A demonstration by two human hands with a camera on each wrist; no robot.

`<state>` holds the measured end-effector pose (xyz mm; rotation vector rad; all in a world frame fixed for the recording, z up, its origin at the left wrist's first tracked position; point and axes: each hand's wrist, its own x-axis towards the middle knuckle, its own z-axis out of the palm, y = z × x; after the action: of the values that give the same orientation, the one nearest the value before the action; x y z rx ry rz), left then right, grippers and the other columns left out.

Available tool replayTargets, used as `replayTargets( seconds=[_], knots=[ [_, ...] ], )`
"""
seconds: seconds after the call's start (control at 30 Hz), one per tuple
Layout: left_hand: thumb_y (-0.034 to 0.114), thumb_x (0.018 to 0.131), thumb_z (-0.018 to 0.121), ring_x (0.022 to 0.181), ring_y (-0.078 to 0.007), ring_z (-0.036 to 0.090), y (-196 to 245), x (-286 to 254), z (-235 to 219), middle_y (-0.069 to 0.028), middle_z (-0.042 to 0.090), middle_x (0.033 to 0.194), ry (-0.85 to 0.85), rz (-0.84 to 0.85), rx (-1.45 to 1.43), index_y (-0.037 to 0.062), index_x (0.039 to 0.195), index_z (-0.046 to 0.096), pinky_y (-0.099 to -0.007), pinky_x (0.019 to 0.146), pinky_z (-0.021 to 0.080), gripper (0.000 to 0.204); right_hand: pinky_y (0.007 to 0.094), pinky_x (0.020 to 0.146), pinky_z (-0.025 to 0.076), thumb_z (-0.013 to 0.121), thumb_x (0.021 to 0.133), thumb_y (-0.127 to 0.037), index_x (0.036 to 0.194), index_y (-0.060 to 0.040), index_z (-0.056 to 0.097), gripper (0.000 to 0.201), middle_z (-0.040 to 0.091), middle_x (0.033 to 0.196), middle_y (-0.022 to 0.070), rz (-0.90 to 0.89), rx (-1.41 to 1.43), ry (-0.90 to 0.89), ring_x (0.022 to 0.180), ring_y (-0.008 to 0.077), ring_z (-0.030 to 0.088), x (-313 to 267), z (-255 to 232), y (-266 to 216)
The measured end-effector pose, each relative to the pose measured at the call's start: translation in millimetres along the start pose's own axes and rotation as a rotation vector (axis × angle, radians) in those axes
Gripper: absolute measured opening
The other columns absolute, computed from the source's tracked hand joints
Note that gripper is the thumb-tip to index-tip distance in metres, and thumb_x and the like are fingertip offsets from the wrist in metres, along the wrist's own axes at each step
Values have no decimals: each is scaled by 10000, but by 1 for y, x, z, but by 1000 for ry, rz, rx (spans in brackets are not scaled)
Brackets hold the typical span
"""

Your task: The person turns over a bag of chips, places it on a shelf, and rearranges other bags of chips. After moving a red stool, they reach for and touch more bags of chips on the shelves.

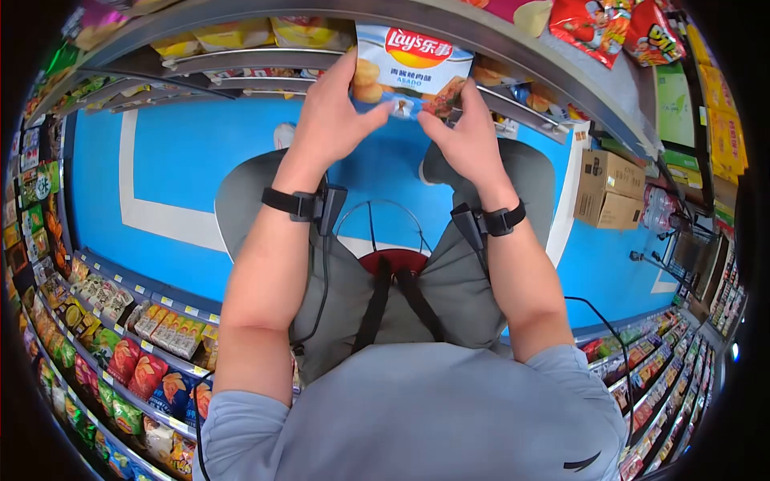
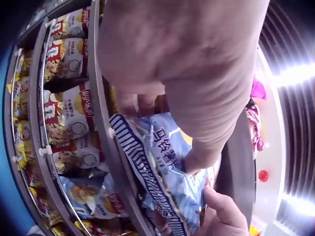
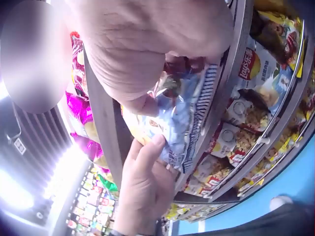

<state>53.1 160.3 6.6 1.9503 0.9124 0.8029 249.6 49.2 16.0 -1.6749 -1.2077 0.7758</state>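
Note:
A white and blue bag of Lay's potato chips [image 1: 413,68] is held up between both hands at the shelf front. My left hand [image 1: 337,112] grips its left side, thumb on the front and fingers behind. On the other side my right hand [image 1: 469,132] pinches the lower right edge, thumb near the bottom. In the left wrist view the chip bag [image 2: 170,152] shows its striped seam, with both thumbs pressed on the plastic. The right wrist view has the same bag [image 3: 172,118] tilted in front of the shelf rail, its striped edge toward the rack.
Shelves of chip bags [image 2: 69,110] stand behind the held bag, fronted by metal rails [image 3: 275,125]. Red snack bags [image 1: 589,32] lie on the upper shelf. Cardboard boxes [image 1: 609,188] sit on the blue floor [image 1: 172,160] at right. More snack racks [image 1: 152,369] line the area behind.

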Motion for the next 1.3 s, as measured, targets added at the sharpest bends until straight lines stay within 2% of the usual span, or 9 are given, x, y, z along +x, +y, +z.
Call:
replayTargets(
  seconds=[0.17, 0.23, 0.3, 0.43, 0.5, 0.53, 0.77, 0.83, 1.3],
  knots=[
    [247, 799, 895, 986, -335, 719, -7, 32, 9, -157, 743, 1118, 46, 107, 202, 44, 1286, 642, -402, 879, 565, 585, 457, 859, 532, 719, 830, -143, 1135, 19, 604, 364, 693, 992, 190, -59, -103, 123, 966, 367, 636, 35, 10, 23],
    [295, 802, 894, 964, -332, 715, -2, 44, 16, -148, 740, 1079, 68, 80, 217, 43, 1253, 659, -397, 866, 564, 567, 388, 871, 545, 726, 846, -143, 1174, 29, 624, 385, 725, 1038, 134, -96, -246, 154, 931, 251, 695, 46, 5, 21],
    [345, 812, 887, 897, -342, 699, -11, 57, 17, -156, 731, 1013, 104, 193, 227, 35, 1217, 677, -411, 822, 560, 551, 400, 848, 544, 710, 843, -179, 1116, 21, 647, 344, 724, 979, 133, -6, -205, 134, 889, 281, 696, 54, 1, 11],
    [321, 839, 843, 819, -355, 668, -3, 66, 13, -176, 704, 934, -33, -56, 250, 29, 1183, 695, -440, 762, 543, 475, 431, 810, 537, 714, 868, -217, 1106, -3, 691, 320, 737, 953, 160, -10, -329, 165, 887, 345, 705, 68, 1, 5],
    [265, 865, 828, 1078, -450, 689, -1, 66, 20, -274, 717, 1141, 121, 58, 150, 10, 1234, 673, -504, 946, 536, 475, 428, 830, 539, 725, 900, -221, 1096, -5, 717, 292, 747, 996, 170, 91, -552, 71, 926, 350, 710, 75, 1, 7],
    [241, 869, 823, 1053, -465, 682, -4, 68, 24, -260, 723, 1104, 163, 185, 184, -7, 1218, 667, -515, 925, 536, 456, 554, 1072, 429, 686, 886, -178, 1238, 51, 662, 420, 643, 1243, 371, -193, -514, 293, 1219, 523, 579, 73, 7, 15],
    [159, 881, 786, 1044, -492, 666, -13, 72, 27, -268, 715, 1104, 155, 181, 267, -10, 1186, 677, -526, 906, 530, 366, 547, 1043, 459, 687, 885, -165, 1215, 73, 663, 407, 659, 1200, 350, -75, -501, 179, 1167, 522, 604, 75, 0, 15],
    [135, 884, 766, 1073, -498, 653, -17, 74, 27, -275, 710, 1123, 141, 228, 263, -21, 1177, 682, -531, 928, 521, 342, 555, 1032, 463, 701, 881, -146, 1214, 81, 662, 406, 662, 1192, 347, -265, -499, 246, 1163, 521, 608, 74, 1, 16],
    [139, 830, 752, 1090, -492, 640, -25, 78, 19, -274, 705, 1112, 107, 299, 380, -29, 1161, 699, -527, 981, 507, 374, 540, 1075, 439, 734, 847, -160, 1250, 56, 658, 463, 667, 1240, 307, -254, -508, 295, 1210, 496, 591, 71, 1, 5]
  ],
)
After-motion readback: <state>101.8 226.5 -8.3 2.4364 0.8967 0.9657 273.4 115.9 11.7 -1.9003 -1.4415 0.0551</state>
